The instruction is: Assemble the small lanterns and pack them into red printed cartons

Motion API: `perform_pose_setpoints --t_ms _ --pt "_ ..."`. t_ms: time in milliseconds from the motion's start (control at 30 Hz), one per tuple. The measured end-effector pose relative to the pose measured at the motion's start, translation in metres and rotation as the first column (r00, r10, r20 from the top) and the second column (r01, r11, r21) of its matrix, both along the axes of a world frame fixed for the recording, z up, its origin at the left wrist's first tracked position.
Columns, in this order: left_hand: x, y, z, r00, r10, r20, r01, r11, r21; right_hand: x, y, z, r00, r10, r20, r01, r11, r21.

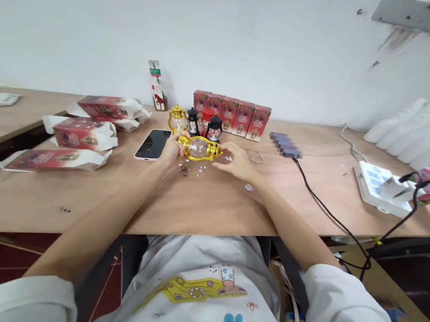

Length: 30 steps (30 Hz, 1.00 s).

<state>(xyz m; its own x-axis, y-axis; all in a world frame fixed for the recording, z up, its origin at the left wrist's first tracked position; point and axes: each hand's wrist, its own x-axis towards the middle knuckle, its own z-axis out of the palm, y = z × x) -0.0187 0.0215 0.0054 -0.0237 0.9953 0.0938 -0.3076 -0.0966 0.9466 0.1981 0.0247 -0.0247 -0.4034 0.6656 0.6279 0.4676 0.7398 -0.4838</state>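
A small gold toy lantern (199, 148) with a clear globe lies on its side between my hands, just above the wooden table (208, 203). My left hand (171, 150) is closed around its left end. My right hand (234, 162) pinches its right end with curled fingers. Several small button batteries and screws (191, 169) are scattered on the table right under the lantern. Behind it stand another gold lantern (177, 118) and two black ones (214, 127).
A phone (153, 144) lies left of my hands. Flattened red boxes (82, 133) are stacked at the left, a row of upright red boxes (230, 114) at the back. A black cable (324, 209) runs right toward a white power strip (376, 188).
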Motion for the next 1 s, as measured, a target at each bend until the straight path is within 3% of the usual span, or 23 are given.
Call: perform_pose_setpoints --t_ms 233,367,467,600,733,800,867,1000 --pt "-0.003 0.005 -0.007 0.999 -0.039 -0.007 0.039 0.999 0.020 0.004 0.002 0.002 0.996 -0.024 0.088 0.021 0.999 0.038" --pt "-0.001 0.004 -0.008 0.987 0.055 -0.149 -0.039 0.993 0.107 0.003 0.002 0.001 0.985 -0.081 0.155 0.085 0.996 -0.022" --pt "0.001 0.003 -0.009 0.944 0.101 -0.315 -0.016 0.965 0.262 0.002 0.002 0.000 0.977 -0.134 0.167 0.142 0.989 -0.039" --pt "0.007 -0.003 -0.016 0.821 0.141 -0.553 0.142 0.888 0.437 0.000 0.000 0.000 0.963 -0.263 0.055 0.256 0.961 0.101" --pt "0.016 -0.017 -0.025 0.581 0.253 -0.774 0.289 0.824 0.487 -0.005 -0.006 -0.005 0.937 -0.348 -0.021 0.344 0.915 0.212" --pt "0.019 -0.024 -0.028 0.461 0.263 -0.848 0.348 0.825 0.445 -0.009 -0.009 -0.009 0.950 -0.311 -0.021 0.306 0.918 0.254" --pt "0.019 -0.029 -0.028 0.416 0.274 -0.867 0.325 0.846 0.423 -0.015 -0.015 -0.013 0.978 -0.210 0.009 0.197 0.930 0.310" --pt "0.015 -0.024 -0.028 0.506 0.388 -0.770 0.089 0.865 0.494 -0.028 -0.027 -0.015 0.999 0.002 -0.053 0.015 0.946 0.323"
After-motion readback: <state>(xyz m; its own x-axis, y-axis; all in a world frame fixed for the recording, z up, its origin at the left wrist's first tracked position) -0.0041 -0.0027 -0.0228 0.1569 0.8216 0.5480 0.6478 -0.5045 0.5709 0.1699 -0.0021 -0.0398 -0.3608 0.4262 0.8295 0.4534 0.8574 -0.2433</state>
